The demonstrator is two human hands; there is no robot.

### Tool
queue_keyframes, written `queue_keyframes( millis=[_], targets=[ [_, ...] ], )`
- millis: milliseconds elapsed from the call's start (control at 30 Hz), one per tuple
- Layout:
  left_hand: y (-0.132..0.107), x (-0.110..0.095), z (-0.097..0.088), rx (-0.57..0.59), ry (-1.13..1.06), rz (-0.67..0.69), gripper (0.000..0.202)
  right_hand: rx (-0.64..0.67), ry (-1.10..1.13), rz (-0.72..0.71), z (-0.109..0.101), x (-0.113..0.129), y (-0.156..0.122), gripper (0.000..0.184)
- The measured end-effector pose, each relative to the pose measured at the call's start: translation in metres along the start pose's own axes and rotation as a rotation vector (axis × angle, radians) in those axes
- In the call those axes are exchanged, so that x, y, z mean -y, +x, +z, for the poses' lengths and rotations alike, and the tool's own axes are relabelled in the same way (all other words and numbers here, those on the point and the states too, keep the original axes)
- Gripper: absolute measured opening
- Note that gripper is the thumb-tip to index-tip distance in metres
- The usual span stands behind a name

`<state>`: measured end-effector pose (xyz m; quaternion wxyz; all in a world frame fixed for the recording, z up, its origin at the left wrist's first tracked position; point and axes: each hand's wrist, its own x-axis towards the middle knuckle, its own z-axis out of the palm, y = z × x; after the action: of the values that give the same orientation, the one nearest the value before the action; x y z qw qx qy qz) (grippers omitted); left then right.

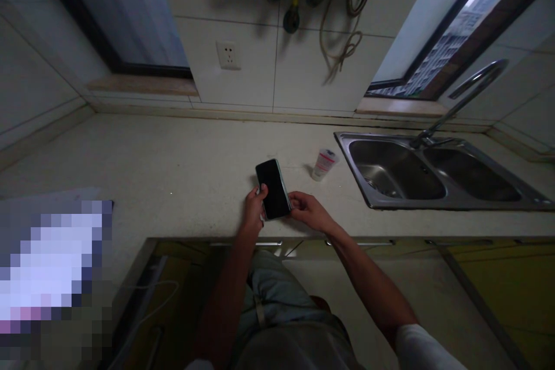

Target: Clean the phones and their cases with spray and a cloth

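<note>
A black smartphone (273,189) with its screen dark is held over the front of a speckled beige countertop (173,153). My left hand (254,211) grips the phone's lower left side. My right hand (309,210) lies at the phone's lower right edge, its fingertips touching the edge and its fingers extended. Both forearms reach up from the bottom of the view. The lower part of the phone is partly hidden by my left fingers.
A double stainless steel sink (396,172) with a curved faucet (462,101) is set into the counter at right. A small white plastic cup (324,165) stands beside it. A wall socket (228,55) and hanging hoses are behind. A pixelated patch covers the lower left.
</note>
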<state>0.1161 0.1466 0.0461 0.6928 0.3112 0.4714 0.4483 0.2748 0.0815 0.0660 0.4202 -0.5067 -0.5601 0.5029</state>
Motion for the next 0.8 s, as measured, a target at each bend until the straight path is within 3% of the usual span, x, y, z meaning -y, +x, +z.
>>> queue_keyframes(
  millis=[133,267,333,433,667,800],
  targets=[
    [0.010,0.002,0.001,0.000,0.056,0.026,0.058,-0.047,0.100,0.003,0.000,0.002,0.004,0.030],
    [0.010,0.001,0.002,-0.073,0.284,0.291,0.059,-0.160,0.032,-0.005,-0.003,0.003,0.011,0.032],
    [0.005,-0.001,0.002,-0.002,0.373,0.347,0.061,-0.217,-0.078,-0.035,-0.004,0.004,0.012,0.031],
    [-0.005,-0.003,0.004,0.180,0.349,0.291,0.065,-0.242,-0.288,-0.101,-0.004,0.008,0.009,0.028],
    [-0.014,-0.006,0.004,0.306,0.262,-0.080,0.076,-0.198,-0.646,-0.148,0.001,0.021,-0.001,0.028],
    [-0.010,-0.004,0.006,0.301,0.174,-0.120,0.050,-0.218,-0.886,-0.170,0.009,0.023,0.003,0.026]
  ],
)
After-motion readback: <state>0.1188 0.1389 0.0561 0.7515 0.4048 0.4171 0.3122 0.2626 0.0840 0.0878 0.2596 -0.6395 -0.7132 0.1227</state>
